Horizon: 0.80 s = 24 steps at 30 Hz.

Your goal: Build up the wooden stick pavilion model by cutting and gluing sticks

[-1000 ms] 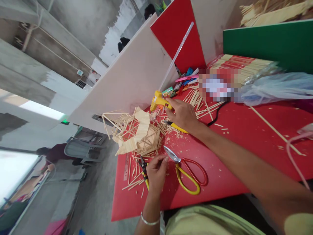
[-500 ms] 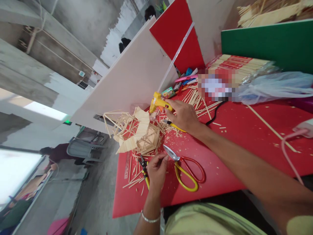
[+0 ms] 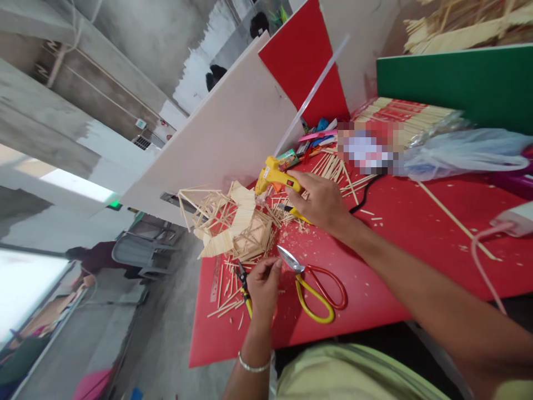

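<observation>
My right hand [image 3: 322,203] grips the handle of a yellow glue gun [image 3: 275,176], a long clear glue stick rising from its back. Under that hand lies a yellow-handled cutting tool [image 3: 296,213]. Left of the gun sits a model of thin wooden sticks [image 3: 235,222]. My left hand [image 3: 264,280] is closed, thumb against fingers, near the model's front; whatever it may pinch is too small to make out. Beside it are pliers with yellow and black handles [image 3: 244,289] on the left and open scissors [image 3: 314,286] with red and yellow handles on the right.
Loose sticks and wood crumbs litter the red table [image 3: 353,311]. Packed stick bundles [image 3: 416,114], a plastic bag [image 3: 466,153] and a white power strip [image 3: 518,218] lie at the right. A white partition [image 3: 216,133] stands behind the model. Another person [image 3: 97,258] sits far left.
My right hand and the glue gun have shifted slightly right, and the glue stick has swung a little with them. My left hand stays closed in nearly the same place.
</observation>
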Available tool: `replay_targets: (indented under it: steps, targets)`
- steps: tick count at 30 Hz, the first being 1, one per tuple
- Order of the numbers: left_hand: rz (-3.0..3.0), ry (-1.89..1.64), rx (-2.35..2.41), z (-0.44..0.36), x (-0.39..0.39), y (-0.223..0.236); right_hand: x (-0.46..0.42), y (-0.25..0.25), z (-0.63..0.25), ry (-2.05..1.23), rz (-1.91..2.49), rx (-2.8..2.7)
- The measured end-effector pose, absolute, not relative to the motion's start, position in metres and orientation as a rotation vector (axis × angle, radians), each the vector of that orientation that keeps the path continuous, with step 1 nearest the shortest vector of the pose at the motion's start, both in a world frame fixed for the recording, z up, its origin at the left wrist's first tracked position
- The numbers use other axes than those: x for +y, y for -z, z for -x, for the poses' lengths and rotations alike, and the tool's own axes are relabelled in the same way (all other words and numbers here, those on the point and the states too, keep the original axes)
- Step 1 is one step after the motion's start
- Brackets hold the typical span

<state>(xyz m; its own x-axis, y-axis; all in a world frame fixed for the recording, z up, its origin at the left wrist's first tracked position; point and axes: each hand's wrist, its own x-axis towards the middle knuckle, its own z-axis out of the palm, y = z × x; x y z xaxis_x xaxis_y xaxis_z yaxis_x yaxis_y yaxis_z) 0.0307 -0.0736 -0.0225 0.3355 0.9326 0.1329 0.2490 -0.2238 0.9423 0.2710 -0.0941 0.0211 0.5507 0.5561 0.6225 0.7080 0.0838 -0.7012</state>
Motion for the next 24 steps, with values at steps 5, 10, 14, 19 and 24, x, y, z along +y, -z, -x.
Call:
replay_targets:
  steps: [5,10,14,19,24]
  targets:
    - [-1.261,-1.001,0.924,-0.052,-0.063,0.008,-0.127,-0.025,-0.256,0.091,1.475,-1.004]
    - [-1.076,-0.947,0.672,-0.069,-0.057,-0.017,-0.16,-0.034,-0.237,0.025,1.366,-0.901]
    - [-1.044,-0.943,0.567,-0.072,-0.063,-0.037,-0.18,-0.037,-0.219,-0.07,1.315,-0.836]
    - [-1.023,-0.991,0.562,-0.069,-0.073,-0.045,-0.198,-0.026,-0.201,-0.215,1.217,-0.715]
    - [-1.067,-1.009,0.653,-0.058,-0.073,-0.024,-0.211,-0.012,-0.196,-0.496,1.177,-0.729]
